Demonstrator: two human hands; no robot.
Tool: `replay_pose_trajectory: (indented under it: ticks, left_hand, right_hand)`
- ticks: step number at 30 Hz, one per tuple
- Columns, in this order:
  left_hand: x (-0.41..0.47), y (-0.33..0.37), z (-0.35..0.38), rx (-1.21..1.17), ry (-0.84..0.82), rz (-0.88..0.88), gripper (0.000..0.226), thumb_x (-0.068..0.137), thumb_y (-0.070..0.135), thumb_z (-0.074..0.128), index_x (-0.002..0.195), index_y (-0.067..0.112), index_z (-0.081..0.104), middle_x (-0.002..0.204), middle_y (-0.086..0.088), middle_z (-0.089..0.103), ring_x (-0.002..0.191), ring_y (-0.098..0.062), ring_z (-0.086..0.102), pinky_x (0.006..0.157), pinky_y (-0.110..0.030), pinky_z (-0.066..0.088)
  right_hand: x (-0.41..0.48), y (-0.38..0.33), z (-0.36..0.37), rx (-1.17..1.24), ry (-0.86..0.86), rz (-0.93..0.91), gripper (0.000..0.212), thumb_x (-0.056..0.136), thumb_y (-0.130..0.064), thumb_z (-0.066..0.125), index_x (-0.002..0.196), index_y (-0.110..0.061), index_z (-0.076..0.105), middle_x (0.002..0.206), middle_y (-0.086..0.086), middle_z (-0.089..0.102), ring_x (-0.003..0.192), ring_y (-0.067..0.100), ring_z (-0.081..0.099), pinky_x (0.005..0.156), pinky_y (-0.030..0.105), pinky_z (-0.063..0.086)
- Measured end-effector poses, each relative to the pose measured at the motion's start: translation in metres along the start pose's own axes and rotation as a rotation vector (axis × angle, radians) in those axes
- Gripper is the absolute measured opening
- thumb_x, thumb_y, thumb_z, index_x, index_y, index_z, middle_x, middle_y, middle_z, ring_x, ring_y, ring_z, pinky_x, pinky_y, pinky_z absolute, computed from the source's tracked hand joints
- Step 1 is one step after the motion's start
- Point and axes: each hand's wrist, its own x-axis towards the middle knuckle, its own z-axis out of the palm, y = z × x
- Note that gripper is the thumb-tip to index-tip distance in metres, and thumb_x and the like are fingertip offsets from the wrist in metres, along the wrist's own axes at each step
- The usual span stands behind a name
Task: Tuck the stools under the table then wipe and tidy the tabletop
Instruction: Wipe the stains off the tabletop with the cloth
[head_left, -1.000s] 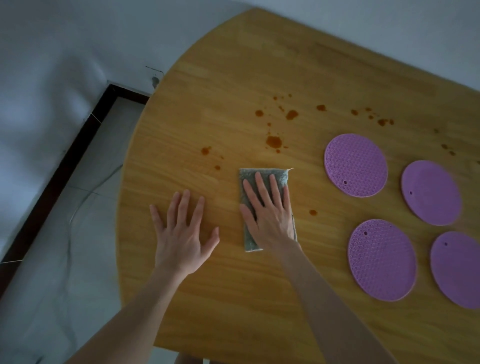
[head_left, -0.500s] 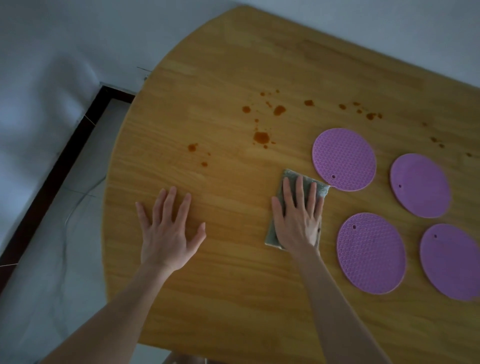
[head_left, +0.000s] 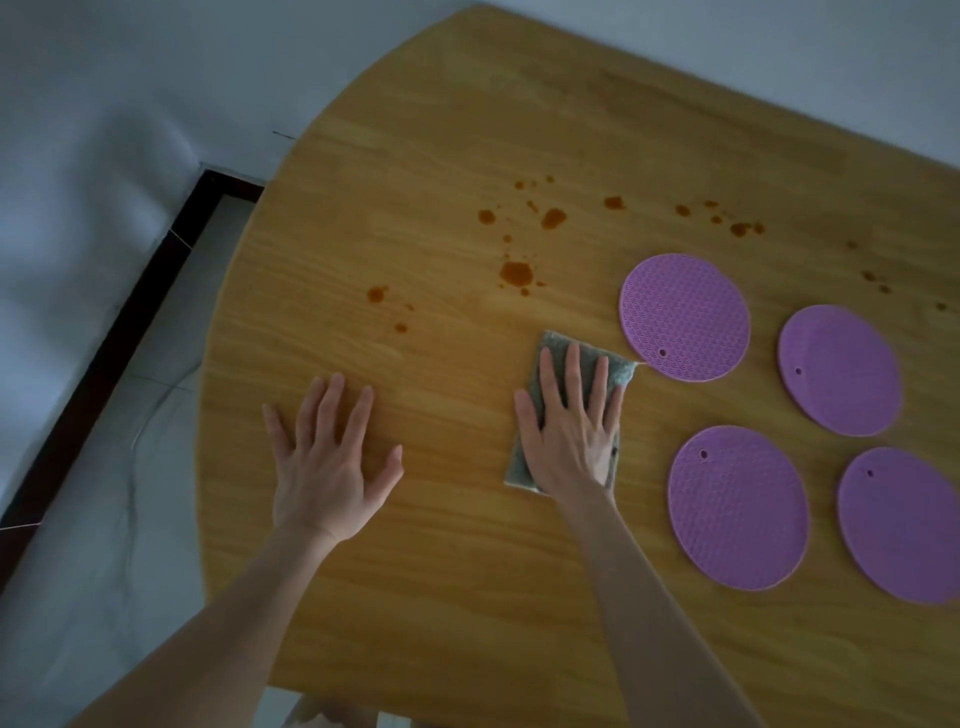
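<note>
A folded grey cloth (head_left: 618, 366) lies on the wooden tabletop (head_left: 441, 597), and my right hand (head_left: 571, 426) presses flat on it with straight, spread fingers. My left hand (head_left: 330, 457) rests flat on the bare wood to the left, palm down. Brown spill spots (head_left: 516, 273) are scattered on the wood beyond both hands, with more small drops (head_left: 740, 228) farther right. The cloth's far right corner nearly touches a purple round mat (head_left: 684, 317). No stool shows clearly.
Three more purple round mats (head_left: 839, 369) (head_left: 737, 506) (head_left: 901, 525) lie at the right. The table's curved left edge borders a pale floor (head_left: 104, 519) with a dark skirting strip (head_left: 104, 358) and a thin cable (head_left: 156, 405). A grey wall stands behind.
My right hand slid the cloth to the right, from below the spill spots to beside the near purple mat. My left hand stayed flat on the wood. The camera shifted slightly.
</note>
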Motion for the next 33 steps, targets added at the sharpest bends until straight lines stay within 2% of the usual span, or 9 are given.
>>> replay_pose_trajectory:
  ticks: [3, 7, 9, 14, 17, 21, 24, 28, 33]
  left_hand:
    - [-0.001, 0.0, 0.0, 0.004, 0.003, 0.008, 0.075, 0.085, 0.064, 0.028, 0.14, 0.015, 0.039, 0.15, -0.017, 0.03, 0.14, -0.033, 0.019, 0.11, -0.065, 0.006]
    - [0.0, 0.0, 0.001, 0.008, 0.003, 0.01, 0.075, 0.085, 0.065, 0.029, 0.141, 0.016, 0.039, 0.15, -0.015, 0.029, 0.14, -0.033, 0.02, 0.11, -0.065, 0.006]
    - [0.0, -0.001, 0.001, 0.009, -0.008, 0.013, 0.075, 0.085, 0.065, 0.028, 0.141, 0.016, 0.038, 0.15, -0.015, 0.029, 0.14, -0.032, 0.019, 0.11, -0.065, 0.006]
    - [0.001, -0.003, 0.002, -0.002, 0.001, 0.027, 0.073, 0.087, 0.064, 0.026, 0.141, 0.016, 0.037, 0.149, -0.017, 0.03, 0.139, -0.034, 0.02, 0.109, -0.067, 0.008]
    - [-0.001, -0.004, 0.001, -0.012, 0.01, 0.037, 0.071, 0.087, 0.063, 0.029, 0.139, 0.016, 0.039, 0.148, -0.018, 0.033, 0.138, -0.035, 0.025, 0.108, -0.067, 0.009]
    - [0.009, -0.003, -0.008, -0.101, 0.046, 0.006, 0.064, 0.085, 0.059, 0.035, 0.13, 0.015, 0.049, 0.137, -0.018, 0.046, 0.128, -0.036, 0.038, 0.107, -0.068, 0.017]
    - [0.042, -0.018, -0.019, -0.111, 0.113, -0.008, 0.063, 0.086, 0.057, 0.035, 0.132, 0.016, 0.043, 0.138, -0.017, 0.043, 0.128, -0.032, 0.032, 0.108, -0.065, 0.014]
    - [0.071, -0.048, -0.023, -0.07, 0.072, -0.049, 0.072, 0.086, 0.058, 0.032, 0.138, 0.008, 0.038, 0.147, -0.017, 0.033, 0.136, -0.036, 0.025, 0.109, -0.066, 0.007]
    - [0.073, -0.054, -0.016, -0.012, 0.043, -0.03, 0.073, 0.087, 0.059, 0.03, 0.139, 0.009, 0.036, 0.147, -0.018, 0.033, 0.136, -0.036, 0.025, 0.108, -0.068, 0.007]
  right_hand:
    - [0.007, -0.046, 0.006, -0.005, -0.014, -0.136, 0.067, 0.091, -0.064, 0.003, 0.151, -0.034, -0.002, 0.159, -0.005, -0.011, 0.147, 0.029, -0.012, 0.117, 0.048, -0.013]
    - [-0.015, -0.056, 0.013, -0.023, 0.013, -0.277, 0.062, 0.096, -0.059, 0.016, 0.151, -0.031, 0.014, 0.16, -0.001, 0.011, 0.148, 0.03, 0.003, 0.119, 0.05, 0.0]
    - [-0.013, -0.041, 0.01, -0.048, 0.007, -0.267, 0.061, 0.096, -0.059, 0.015, 0.151, -0.033, 0.009, 0.161, -0.002, 0.009, 0.148, 0.028, 0.001, 0.119, 0.049, -0.002]
    - [0.037, -0.047, 0.003, 0.004, -0.01, -0.037, 0.066, 0.092, -0.063, 0.004, 0.15, -0.034, -0.004, 0.161, -0.003, -0.006, 0.147, 0.027, -0.013, 0.116, 0.048, -0.014]
    - [0.045, -0.084, 0.004, -0.002, -0.004, -0.147, 0.066, 0.094, -0.063, 0.009, 0.151, -0.033, -0.001, 0.162, -0.003, -0.002, 0.147, 0.03, -0.011, 0.116, 0.05, -0.015]
    - [0.015, -0.093, 0.011, -0.056, 0.01, -0.303, 0.063, 0.096, -0.061, 0.015, 0.152, -0.031, 0.014, 0.161, -0.003, 0.01, 0.148, 0.029, 0.001, 0.118, 0.053, -0.001]
    - [0.027, -0.085, 0.006, -0.056, -0.012, -0.253, 0.062, 0.095, -0.061, 0.011, 0.151, -0.035, 0.01, 0.161, -0.005, 0.006, 0.148, 0.026, -0.002, 0.118, 0.05, -0.003]
    - [0.079, -0.11, -0.002, -0.01, -0.007, -0.14, 0.063, 0.095, -0.06, 0.01, 0.151, -0.034, 0.004, 0.161, -0.005, 0.001, 0.148, 0.028, -0.009, 0.117, 0.052, -0.008]
    - [0.093, -0.152, 0.003, -0.052, 0.0, -0.365, 0.063, 0.094, -0.06, 0.008, 0.152, -0.033, 0.014, 0.161, -0.004, 0.008, 0.148, 0.03, -0.002, 0.117, 0.054, -0.003]
